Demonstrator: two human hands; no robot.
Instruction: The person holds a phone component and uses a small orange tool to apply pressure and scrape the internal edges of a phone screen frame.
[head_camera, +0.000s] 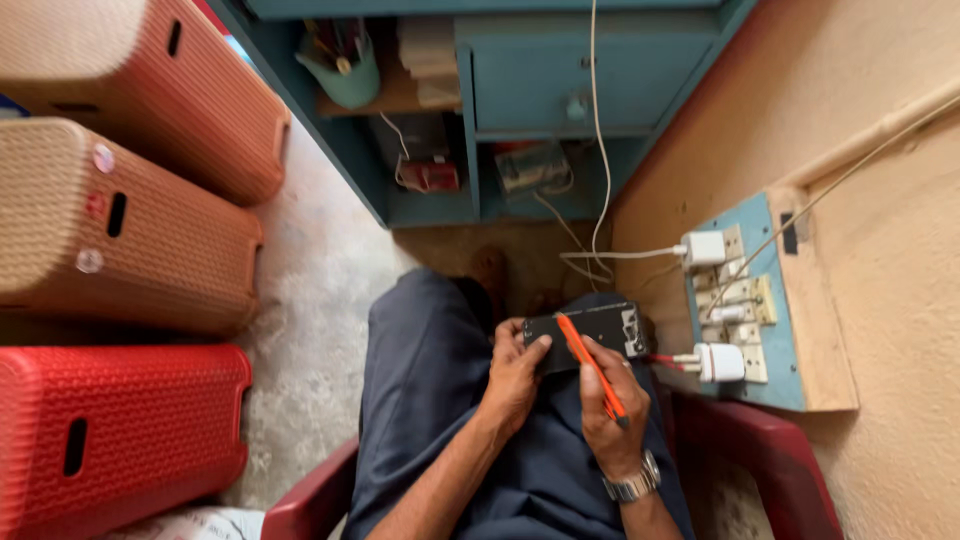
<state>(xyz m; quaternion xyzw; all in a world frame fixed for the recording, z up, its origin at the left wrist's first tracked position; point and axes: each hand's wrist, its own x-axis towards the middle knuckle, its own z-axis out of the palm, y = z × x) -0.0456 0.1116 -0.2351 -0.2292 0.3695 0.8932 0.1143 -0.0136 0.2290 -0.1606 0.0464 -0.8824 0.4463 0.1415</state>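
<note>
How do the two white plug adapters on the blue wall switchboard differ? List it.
The upper white plug adapter sits at the top of the blue wall switchboard with a white cable leading left; the lower white plug adapter sits lower down, with reddish wires. Both are white, blocky and plugged in.

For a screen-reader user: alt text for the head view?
Seated person's left hand steadies a small black device on the lap while the right hand holds an orange tool against it. Beside them, a wall switchboard carries white plugs; plastic stools stand left.
</note>
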